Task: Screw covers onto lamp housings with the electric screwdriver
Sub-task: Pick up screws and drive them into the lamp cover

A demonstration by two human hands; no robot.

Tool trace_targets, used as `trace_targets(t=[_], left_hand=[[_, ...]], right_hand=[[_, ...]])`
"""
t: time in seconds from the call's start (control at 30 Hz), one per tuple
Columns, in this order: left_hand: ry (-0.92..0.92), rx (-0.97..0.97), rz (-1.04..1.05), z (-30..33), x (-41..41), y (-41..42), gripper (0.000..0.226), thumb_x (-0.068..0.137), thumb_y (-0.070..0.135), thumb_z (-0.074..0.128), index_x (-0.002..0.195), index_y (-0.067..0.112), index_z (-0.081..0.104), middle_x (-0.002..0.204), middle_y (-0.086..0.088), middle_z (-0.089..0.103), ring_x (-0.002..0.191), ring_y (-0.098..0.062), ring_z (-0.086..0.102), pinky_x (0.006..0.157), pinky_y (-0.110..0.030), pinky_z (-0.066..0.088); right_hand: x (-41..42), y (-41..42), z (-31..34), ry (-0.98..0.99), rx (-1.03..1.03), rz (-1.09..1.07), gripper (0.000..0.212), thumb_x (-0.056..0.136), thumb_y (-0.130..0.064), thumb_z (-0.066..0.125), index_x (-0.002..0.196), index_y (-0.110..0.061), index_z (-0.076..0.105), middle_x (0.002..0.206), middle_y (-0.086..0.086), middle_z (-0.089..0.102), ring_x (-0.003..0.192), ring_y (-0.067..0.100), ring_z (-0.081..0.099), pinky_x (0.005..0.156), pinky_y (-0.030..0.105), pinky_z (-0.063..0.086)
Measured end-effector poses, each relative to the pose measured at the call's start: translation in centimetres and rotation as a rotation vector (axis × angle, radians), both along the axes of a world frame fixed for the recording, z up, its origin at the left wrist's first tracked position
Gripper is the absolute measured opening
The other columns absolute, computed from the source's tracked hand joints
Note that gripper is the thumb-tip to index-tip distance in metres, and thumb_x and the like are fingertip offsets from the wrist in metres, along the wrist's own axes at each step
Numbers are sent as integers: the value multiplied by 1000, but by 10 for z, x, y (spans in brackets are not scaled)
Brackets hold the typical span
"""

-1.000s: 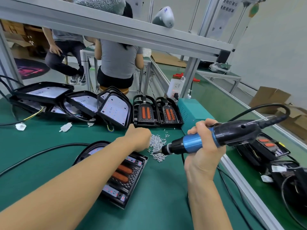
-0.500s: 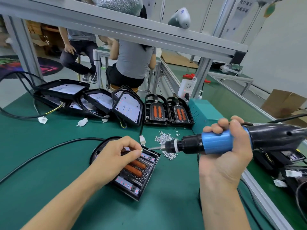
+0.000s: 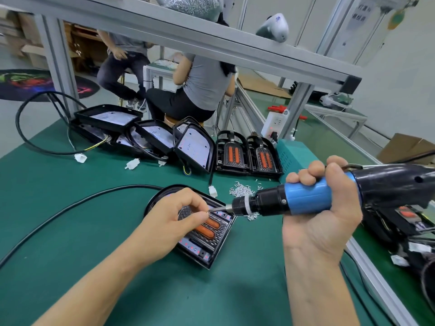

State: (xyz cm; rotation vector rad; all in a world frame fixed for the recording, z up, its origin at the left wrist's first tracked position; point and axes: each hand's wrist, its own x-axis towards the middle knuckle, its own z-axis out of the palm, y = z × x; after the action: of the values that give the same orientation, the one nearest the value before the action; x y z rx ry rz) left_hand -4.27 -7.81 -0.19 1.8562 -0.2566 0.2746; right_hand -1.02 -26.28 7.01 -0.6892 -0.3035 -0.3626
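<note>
The electric screwdriver [image 3: 306, 198] is gripped by the right hand [image 3: 329, 208]; a screw is pinched at its bit by the left hand [image 3: 179, 212] over the lamp housing [image 3: 207, 241], mid-table. The bit should be kept square before triggering.

Nothing here reads clearly. A white sign [image 3: 358, 15] hangs on the frame at upper right with dark characters, too blurred to make out. The lamp housings and tools show no legible print.
</note>
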Motion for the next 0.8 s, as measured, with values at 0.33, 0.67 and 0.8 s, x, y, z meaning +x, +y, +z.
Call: trace_targets(t=[0.33,0.67,0.8], left_hand=[[-59,463,47,-21,-38,6,17,92,30,48,76,30,53,81,20,54,78,2,45,76,-10,32],[-147,694,204,-45,-48,5,23,90,30,37,76,22,54,72,15,48,69,-4,41,73,-27,34],[-156,701,231,-45,-46,2,22,88,32,37,76,22,53,71,15,49,68,-5,40,72,-26,34]], right_hand=[[-16,3,-19,-12,-188,89,27,67,-8,65,88,-16,51,63,-3,50,52,11,49,58,23,47],[-21,11,-38,-90,-406,102,20,68,-14,66,81,-28,63,64,-3,51,56,15,48,61,25,44],[-21,13,-39,-95,-429,115,18,68,-13,66,81,-25,63,65,-1,53,56,16,49,61,25,46]])
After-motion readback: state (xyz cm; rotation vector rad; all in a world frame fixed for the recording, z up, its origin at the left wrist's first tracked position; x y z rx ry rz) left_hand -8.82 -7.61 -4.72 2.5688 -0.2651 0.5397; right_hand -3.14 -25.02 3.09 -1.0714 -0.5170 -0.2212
